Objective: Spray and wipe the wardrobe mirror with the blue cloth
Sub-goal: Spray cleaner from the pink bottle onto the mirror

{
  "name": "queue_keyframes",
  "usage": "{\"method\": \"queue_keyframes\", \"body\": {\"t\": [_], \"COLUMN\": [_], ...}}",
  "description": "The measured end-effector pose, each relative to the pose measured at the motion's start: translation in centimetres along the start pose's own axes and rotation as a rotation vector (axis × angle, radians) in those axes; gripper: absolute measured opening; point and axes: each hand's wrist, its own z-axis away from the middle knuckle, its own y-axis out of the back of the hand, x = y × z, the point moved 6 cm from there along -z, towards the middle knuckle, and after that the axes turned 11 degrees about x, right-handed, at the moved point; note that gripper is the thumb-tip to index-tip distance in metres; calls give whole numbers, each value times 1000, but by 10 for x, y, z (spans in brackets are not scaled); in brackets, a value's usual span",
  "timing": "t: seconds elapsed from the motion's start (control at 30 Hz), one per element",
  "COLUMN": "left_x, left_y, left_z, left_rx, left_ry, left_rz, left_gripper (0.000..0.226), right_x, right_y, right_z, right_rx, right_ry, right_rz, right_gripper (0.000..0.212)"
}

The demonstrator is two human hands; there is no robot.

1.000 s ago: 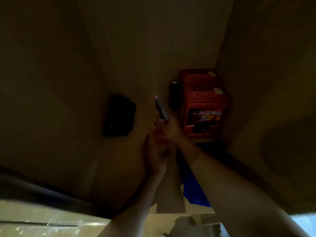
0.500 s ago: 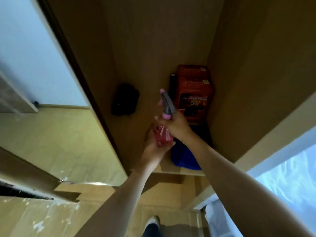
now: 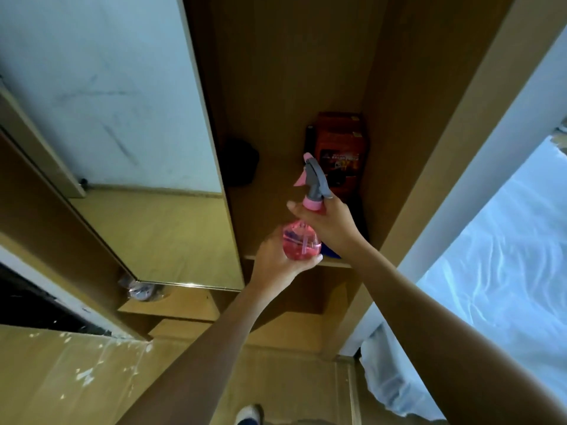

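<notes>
Both hands are lifting the pink see-through plastic spray bottle (image 3: 302, 240) farther out from the wooden wardrobe shelf (image 3: 270, 216) than a moment ago. The right hand (image 3: 329, 223) is gripping the bottle's neck, just under the grey and pink spray head (image 3: 314, 179). The left hand (image 3: 280, 260) is cupping the round bottom, fingers curled around it. The blue cloth (image 3: 329, 251) is lying at the shelf's front edge, mostly hidden behind the right wrist. The tall wardrobe mirror (image 3: 122, 133) is standing to the left. A red cardboard box (image 3: 340, 151) is sitting in the shelf's back right corner.
</notes>
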Motion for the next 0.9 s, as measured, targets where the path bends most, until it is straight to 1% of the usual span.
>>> {"method": "queue_keyframes", "body": {"t": [0.07, 0.17, 0.27, 0.33, 0.4, 0.5, 0.57, 0.7, 0.77, 0.9], "left_x": [6, 11, 12, 13, 9, -3, -9, -17, -16, -10], "left_y": [10, 27, 51, 74, 103, 151, 185, 248, 272, 313], "left_z": [6, 13, 18, 23, 31, 44, 47, 51, 49, 38], "left_rx": [-23, -72, -103, -125, -169, -250, -277, -284, -289, -252], "left_ry": [-12, -6, 3, -3, 30, 109, 123, 158, 146, 113], "left_rz": [4, 36, 68, 87, 162, 314, 347, 406, 403, 389], "left_gripper": [37, 40, 50, 54, 55, 59, 61, 63, 62, 61], "right_x": [-11, -32, -59, -78, -96, -119, -135, -175, -194, -232], "right_y": [2, 0, -15, -34, -57, -99, -128, -174, -189, -213], "right_z": [12, 24, 40, 53, 68, 89, 103, 121, 124, 125], "right_rx": [34, 94, 118, 129, 159, 205, 212, 207, 210, 209], "right_ry": [7, 45, 69, 70, 80, 82, 85, 111, 121, 165], "right_rz": [-40, -59, -109, -169, -208, -252, -280, -281, -267, -276], "right_gripper": [42, 32, 35, 41, 48, 46, 46, 50, 51, 47]}}
